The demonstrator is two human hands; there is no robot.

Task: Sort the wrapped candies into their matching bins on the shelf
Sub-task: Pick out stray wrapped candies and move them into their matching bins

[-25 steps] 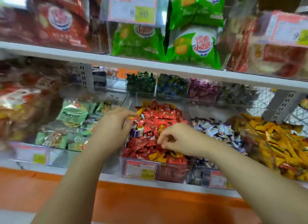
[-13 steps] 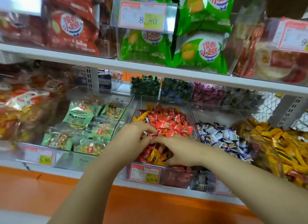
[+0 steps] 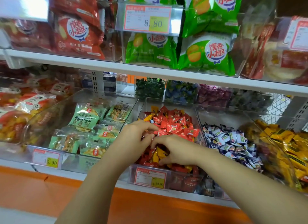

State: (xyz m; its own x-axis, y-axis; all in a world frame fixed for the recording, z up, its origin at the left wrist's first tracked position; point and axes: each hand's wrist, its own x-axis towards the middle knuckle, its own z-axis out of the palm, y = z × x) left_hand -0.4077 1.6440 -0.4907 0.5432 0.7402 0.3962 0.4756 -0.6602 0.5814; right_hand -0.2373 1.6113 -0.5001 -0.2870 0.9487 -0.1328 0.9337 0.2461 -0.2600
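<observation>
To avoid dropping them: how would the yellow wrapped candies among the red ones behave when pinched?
The small yellow wrapped candies look light, being tiny. Glossy wrappers probably slip. Loosely heaped, the red wrapped candies around may shift.

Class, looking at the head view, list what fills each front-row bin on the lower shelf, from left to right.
orange-red snack packs → green snack packs → red candies → blue-and-white candies → yellow candies

The right hand point(image 3: 175, 150) curls round yellow foil-wrapped candies point(image 3: 158, 154) in a clear plastic bin point(image 3: 199, 122); the left hand point(image 3: 135, 137), fingers bent, sits just beside that grip.
</observation>
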